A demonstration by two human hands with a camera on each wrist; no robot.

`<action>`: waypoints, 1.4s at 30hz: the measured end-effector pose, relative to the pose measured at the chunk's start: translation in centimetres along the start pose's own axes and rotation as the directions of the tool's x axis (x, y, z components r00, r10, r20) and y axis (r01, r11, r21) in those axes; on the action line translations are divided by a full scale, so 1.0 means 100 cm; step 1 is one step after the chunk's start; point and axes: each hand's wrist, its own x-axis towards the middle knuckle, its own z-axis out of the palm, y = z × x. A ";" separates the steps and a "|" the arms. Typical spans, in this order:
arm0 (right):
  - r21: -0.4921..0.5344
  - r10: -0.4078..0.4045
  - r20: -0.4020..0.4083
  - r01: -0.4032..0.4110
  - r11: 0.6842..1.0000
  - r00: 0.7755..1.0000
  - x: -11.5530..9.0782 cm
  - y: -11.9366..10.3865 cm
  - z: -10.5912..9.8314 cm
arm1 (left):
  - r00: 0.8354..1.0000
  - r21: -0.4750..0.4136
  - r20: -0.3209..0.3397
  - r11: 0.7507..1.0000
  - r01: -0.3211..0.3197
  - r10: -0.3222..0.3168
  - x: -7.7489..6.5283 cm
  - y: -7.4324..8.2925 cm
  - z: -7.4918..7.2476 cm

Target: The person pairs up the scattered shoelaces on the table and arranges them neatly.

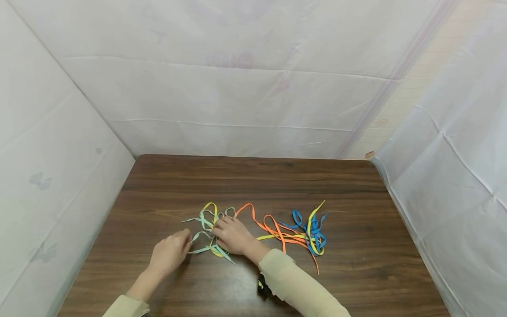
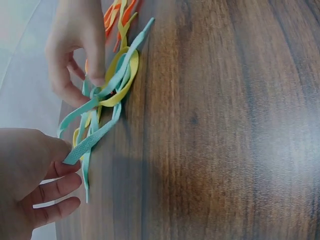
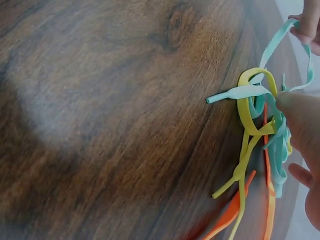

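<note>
A mint-green flat shoelace (image 2: 90, 140) lies in a loose tangle with a yellow shoelace (image 2: 134, 67) on the table. My left hand (image 1: 170, 253), left of the tangle, pinches a loop of the mint-green lace between thumb and index finger and pulls it out from the bundle. Over the tangle, my right hand (image 1: 235, 235) pinches the mint-green lace where it crosses the yellow one; its fingertips partly hide that crossing. One mint-green tip sticks out freely in the right wrist view. An orange shoelace (image 3: 230, 212) runs out from the tangle beneath the right hand.
Orange and yellow strands stretch rightward to a blue shoelace (image 1: 313, 231) bunched on the dark wooden table (image 1: 253, 176). A small black object (image 1: 263, 288) shows beside the right sleeve. Pale sheeting (image 1: 245, 97) hangs behind the table and along both sides.
</note>
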 end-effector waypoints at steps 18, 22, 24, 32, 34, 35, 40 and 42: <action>0.007 -0.035 -0.063 0.036 0.999 0.997 -0.004 0.011 -0.012 | 0.993 0.045 -0.086 0.996 -0.074 0.078 0.003 -0.005 -0.011; -0.022 -0.058 -0.103 0.056 0.998 0.993 -0.004 0.016 -0.024 | 0.992 0.056 -0.088 0.995 -0.087 0.092 0.002 -0.009 -0.010; -0.038 -0.075 -0.103 0.071 0.997 0.992 -0.004 0.018 -0.029 | 0.993 0.058 -0.078 0.994 -0.089 0.094 0.002 -0.009 -0.011; -0.108 -0.126 -0.117 0.113 0.988 0.985 -0.014 0.034 -0.039 | 0.997 0.073 -0.026 0.995 -0.074 0.076 0.003 -0.010 -0.017; -0.098 -0.119 -0.122 0.107 0.989 0.985 -0.017 0.039 -0.041 | 0.997 0.073 -0.028 0.995 -0.074 0.076 0.003 -0.010 -0.019; -0.091 -0.112 -0.120 0.101 0.991 0.986 -0.019 0.041 -0.043 | 0.996 0.075 -0.031 0.994 -0.076 0.078 0.003 -0.011 -0.020; -0.065 -0.071 -0.059 0.067 0.996 0.996 -0.026 0.051 -0.049 | 0.996 0.088 -0.039 0.993 -0.081 0.085 0.003 -0.014 -0.023; -0.056 -0.057 -0.044 0.054 0.997 0.997 -0.027 0.055 -0.051 | 0.995 0.094 -0.044 0.992 -0.086 0.091 0.003 -0.016 -0.024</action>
